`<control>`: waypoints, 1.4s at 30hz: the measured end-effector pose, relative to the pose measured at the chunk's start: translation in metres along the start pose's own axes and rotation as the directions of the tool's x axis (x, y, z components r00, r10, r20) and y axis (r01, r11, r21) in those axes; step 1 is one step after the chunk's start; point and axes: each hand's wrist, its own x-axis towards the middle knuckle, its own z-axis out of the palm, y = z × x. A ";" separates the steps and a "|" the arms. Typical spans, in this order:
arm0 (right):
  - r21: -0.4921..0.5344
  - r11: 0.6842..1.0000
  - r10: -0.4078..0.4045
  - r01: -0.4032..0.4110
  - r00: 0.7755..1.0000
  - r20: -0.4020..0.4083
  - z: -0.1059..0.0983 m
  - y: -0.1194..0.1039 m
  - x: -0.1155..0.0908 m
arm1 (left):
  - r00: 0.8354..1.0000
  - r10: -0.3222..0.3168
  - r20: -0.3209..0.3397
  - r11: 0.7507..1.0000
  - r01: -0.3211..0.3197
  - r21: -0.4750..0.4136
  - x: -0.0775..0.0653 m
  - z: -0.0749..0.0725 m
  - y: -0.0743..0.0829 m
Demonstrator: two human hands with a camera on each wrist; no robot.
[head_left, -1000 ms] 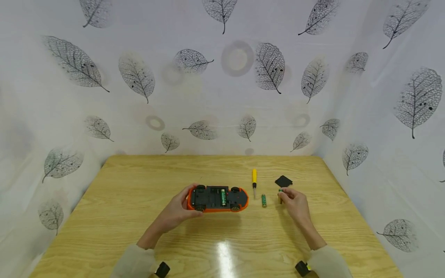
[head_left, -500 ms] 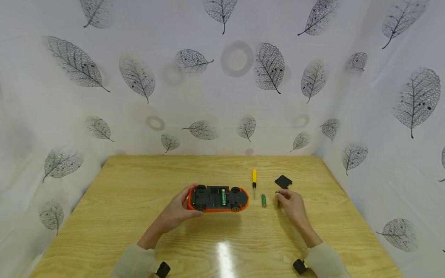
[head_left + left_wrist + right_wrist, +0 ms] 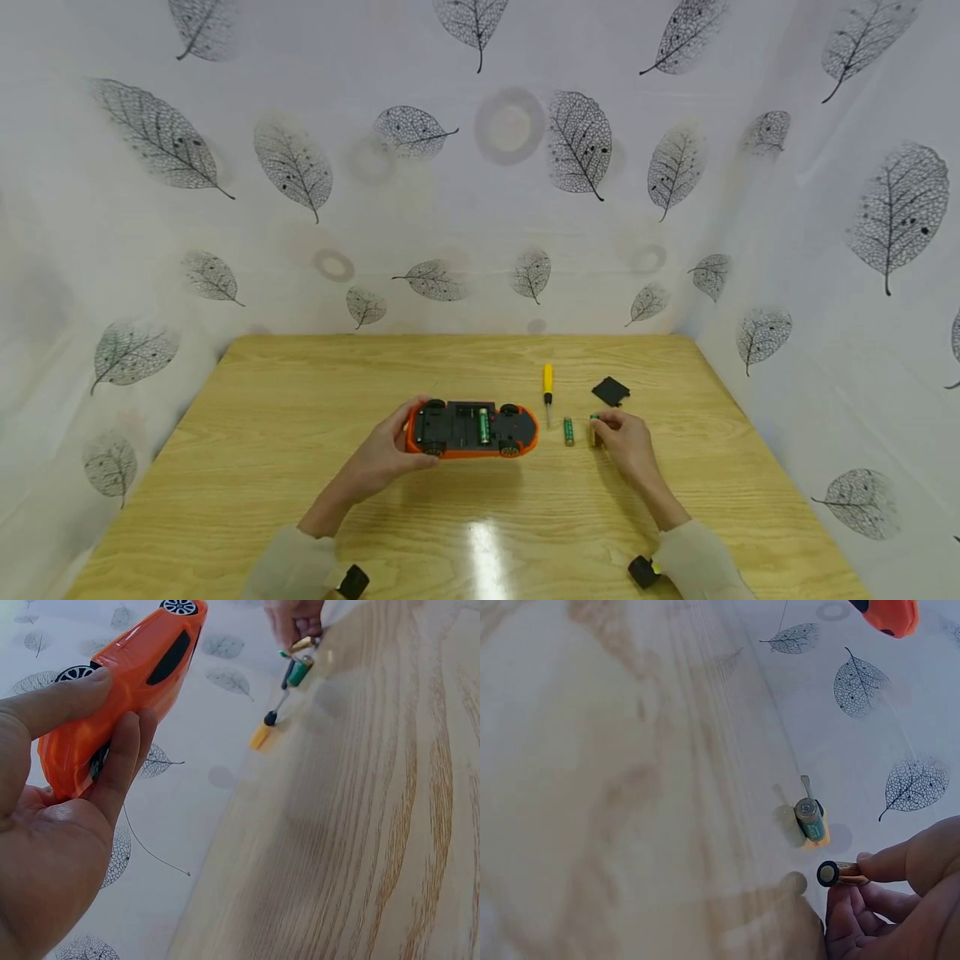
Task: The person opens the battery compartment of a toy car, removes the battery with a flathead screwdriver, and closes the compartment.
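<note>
Pale cloth (image 3: 420, 200) printed with dark leaves hangs behind and beside a wood-grained bench (image 3: 262, 417), where the work looks to be at the battery-loading step. Held up over the bench, a toy car (image 3: 471, 433) turns its dark underside to the head camera; the left hand (image 3: 378, 457) has its grip clamped round one end, thumb along the near side. One battery (image 3: 483, 426) sits in the uncovered battery bay (image 3: 461, 417), with dark space next to it that seems to have room for more. Well apart from the car, the right hand (image 3: 630, 446) has its grip closed on a second battery (image 3: 844, 874), pinched between thumb and fingers; whether its lower end touches the bench, I cannot tell. A third battery (image 3: 568, 432) lies between that hand and the car, near the tip of a yellow-handled screwdriver (image 3: 547, 387), and a small black cover (image 3: 611, 391) lies just beyond the right hand. I judge that the next move calls for a steady car, bay upward, and for the pinched battery to be turned the right way round for its slot, its ends matched to the contacts before any pressing
</note>
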 end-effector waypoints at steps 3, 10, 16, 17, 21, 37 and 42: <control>-0.017 1.000 0.010 -0.009 1.000 0.003 0.001 -0.001 0.001 | 1.000 0.001 0.001 1.000 -0.001 -0.001 0.000 0.000 0.000; -0.048 0.999 0.023 -0.023 1.000 0.000 0.003 -0.002 0.003 | 1.000 0.000 -0.003 1.000 0.000 0.015 0.000 0.000 -0.001; -0.042 0.999 0.024 -0.024 1.000 -0.005 0.005 0.003 0.008 | 1.000 -0.004 -0.004 1.000 0.004 0.018 -0.001 0.001 -0.002; -0.045 0.999 0.021 -0.021 1.000 -0.007 0.005 0.004 0.009 | 1.000 -0.004 -0.004 1.000 0.004 0.018 -0.001 0.001 -0.002; -0.064 0.998 -0.003 0.002 1.000 -0.019 0.005 0.006 0.012 | 1.000 -0.003 0.000 1.000 0.003 0.016 0.000 0.001 -0.001; -0.106 0.992 -0.069 0.066 0.997 -0.029 0.007 0.008 0.015 | 1.000 -0.008 -0.005 0.999 0.008 0.040 -0.001 0.002 0.000; -0.113 0.991 -0.074 0.070 0.997 -0.033 0.007 0.008 0.015 | 1.000 -0.014 -0.010 0.999 0.015 0.040 0.000 0.002 0.000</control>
